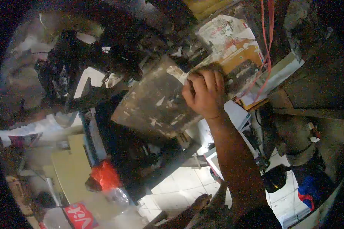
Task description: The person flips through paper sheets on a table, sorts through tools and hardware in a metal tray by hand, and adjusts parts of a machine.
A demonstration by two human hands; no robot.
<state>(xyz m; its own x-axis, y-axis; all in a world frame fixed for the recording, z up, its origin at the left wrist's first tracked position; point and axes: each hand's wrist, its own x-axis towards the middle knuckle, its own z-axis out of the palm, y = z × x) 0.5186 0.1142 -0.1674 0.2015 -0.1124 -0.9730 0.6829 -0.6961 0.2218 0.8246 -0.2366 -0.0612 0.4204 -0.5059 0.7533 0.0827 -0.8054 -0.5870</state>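
Reaching up from the lower right, my right hand (204, 91) has its fingers curled and its back towards the camera. A dark brown thing (219, 68) shows just beyond the knuckles; what the fingers hold is hidden. Beneath and to the left of the hand lies a worn brown board (151, 99) with pale scuffs. Torn white paper (225, 30) and an orange-brown piece (242, 57) are just past the fingers. I cannot see my left hand.
Red strings (268, 49) hang at the upper right. Black plastic (59, 72) is at the upper left. Lower left are a red bag (105, 175) and a red-labelled item (80, 215). Pale floor tiles (179, 181) show below, near an unclear brown, limb-like shape (197, 206).
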